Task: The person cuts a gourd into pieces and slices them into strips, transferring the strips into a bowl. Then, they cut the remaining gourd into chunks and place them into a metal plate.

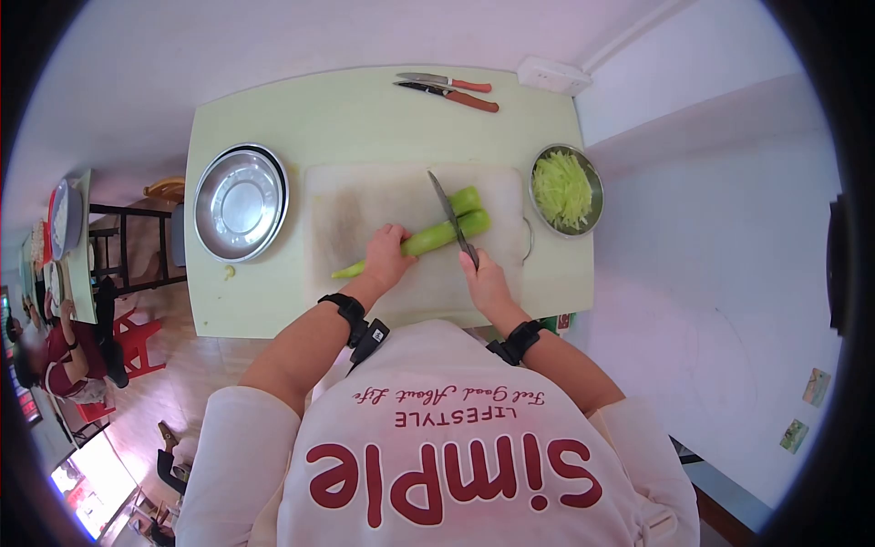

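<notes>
On a white cutting board [346, 196] lies a long green pepper [433, 239], its thin tip toward the lower left. My left hand [388, 255] is closed on its middle part. My right hand [486, 281] grips the handle of a knife [444, 199], whose blade crosses the pepper near its thick right end and points away from me. A second green piece [467, 199] lies just beyond the thick end, partly behind the blade. Whether the blade has cut in cannot be made out.
Stacked metal bowls [241, 206] stand left of the board. A metal bowl of green shreds [565, 190] stands at the right. Two knives [448, 92] lie at the far edge. A person [68, 360] sits at another table, far left.
</notes>
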The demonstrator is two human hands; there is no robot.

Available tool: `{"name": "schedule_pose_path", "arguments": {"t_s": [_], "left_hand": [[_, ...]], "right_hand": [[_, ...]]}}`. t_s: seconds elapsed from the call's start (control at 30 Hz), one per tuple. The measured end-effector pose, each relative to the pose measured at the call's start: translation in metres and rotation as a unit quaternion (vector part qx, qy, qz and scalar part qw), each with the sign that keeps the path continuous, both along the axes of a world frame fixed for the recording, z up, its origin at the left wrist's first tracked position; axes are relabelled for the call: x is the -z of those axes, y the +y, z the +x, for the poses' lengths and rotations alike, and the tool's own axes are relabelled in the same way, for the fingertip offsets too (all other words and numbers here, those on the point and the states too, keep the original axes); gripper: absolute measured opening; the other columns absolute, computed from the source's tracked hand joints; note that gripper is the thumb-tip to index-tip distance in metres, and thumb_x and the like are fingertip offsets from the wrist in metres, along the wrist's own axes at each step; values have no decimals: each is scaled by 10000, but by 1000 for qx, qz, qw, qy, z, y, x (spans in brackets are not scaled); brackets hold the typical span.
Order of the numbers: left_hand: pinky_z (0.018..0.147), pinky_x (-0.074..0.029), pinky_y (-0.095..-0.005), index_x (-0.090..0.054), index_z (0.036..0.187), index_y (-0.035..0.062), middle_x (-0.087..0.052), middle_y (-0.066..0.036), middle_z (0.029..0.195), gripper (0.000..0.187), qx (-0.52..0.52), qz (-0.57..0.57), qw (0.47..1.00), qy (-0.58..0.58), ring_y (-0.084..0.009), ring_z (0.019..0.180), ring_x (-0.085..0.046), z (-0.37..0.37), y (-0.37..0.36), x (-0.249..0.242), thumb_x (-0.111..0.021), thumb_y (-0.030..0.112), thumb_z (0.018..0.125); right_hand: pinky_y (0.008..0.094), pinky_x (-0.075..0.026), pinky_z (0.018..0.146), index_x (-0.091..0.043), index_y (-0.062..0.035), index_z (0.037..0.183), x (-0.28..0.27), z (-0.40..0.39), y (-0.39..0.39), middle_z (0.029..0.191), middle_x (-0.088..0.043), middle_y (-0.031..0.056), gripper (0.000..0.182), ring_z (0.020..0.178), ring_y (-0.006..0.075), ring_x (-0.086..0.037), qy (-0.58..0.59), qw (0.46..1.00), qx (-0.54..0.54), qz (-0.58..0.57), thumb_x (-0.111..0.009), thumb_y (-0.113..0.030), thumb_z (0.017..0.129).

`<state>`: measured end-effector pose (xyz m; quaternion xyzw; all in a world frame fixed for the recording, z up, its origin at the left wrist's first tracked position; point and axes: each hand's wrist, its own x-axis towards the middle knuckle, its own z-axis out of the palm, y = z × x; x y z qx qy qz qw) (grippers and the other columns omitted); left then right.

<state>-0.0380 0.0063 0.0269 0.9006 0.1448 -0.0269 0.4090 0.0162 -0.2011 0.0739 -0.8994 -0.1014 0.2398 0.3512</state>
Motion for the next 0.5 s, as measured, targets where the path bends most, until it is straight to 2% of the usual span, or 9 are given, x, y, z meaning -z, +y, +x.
{"name": "schedule_pose_path", "arguments": {"t_s": [0.2,0.27,0.3,0.37,0.4,0.43,0.5], "left_hand": [[801,-478,-398,-563,942,30,-561,-151,943,334,14,-30,999,-19,-334,920,-550,-8,11,4,-737,58,658],[802,-480,-392,-563,945,27,-561,-150,943,320,23,-49,998,-20,-331,924,-550,-13,18,2,-722,53,669],[803,-481,-386,-566,943,25,-563,-150,939,317,41,-45,998,-10,-330,921,-552,-15,19,-5,-718,52,666],[804,-483,-380,-570,942,23,-565,-150,934,315,63,-41,997,-1,-328,918,-555,-13,14,-17,-715,51,663],[805,-481,-382,-573,937,23,-567,-151,930,313,107,-24,994,7,-327,910,-557,-9,9,-24,-715,60,661],[805,-480,-384,-577,932,24,-569,-153,927,310,150,-6,988,16,-327,903,-559,-3,3,-27,-715,69,658],[805,-478,-389,-578,926,25,-571,-155,924,308,165,-11,986,-3,-328,897,-560,6,-16,-26,-715,80,656]], "right_hand": [[446,-460,648,-545,-10,948,-6,5,-9,748,-601,241,415,705,435,-574,18,998,-20,52,-484,-421,954],[407,-455,607,-537,-18,945,-13,8,-22,675,-566,186,376,624,349,-568,60,994,-7,86,-500,-392,955],[407,-455,607,-537,-18,945,-17,11,-30,675,-566,186,376,624,349,-568,58,995,-4,87,-500,-392,955],[350,-432,523,-527,-27,931,-24,16,-43,620,-525,105,341,546,211,-530,47,984,50,165,-513,-366,960],[273,-381,444,-527,-42,913,-33,16,-47,595,-465,13,320,502,88,-455,79,972,96,201,-527,-359,961],[273,-381,444,-527,-42,913,-36,17,-52,595,-465,13,320,502,88,-455,76,971,100,204,-527,-359,961],[217,-341,414,-532,-60,909,-40,21,-62,598,-436,-39,312,477,44,-408,116,942,162,271,-523,-367,964]]}}
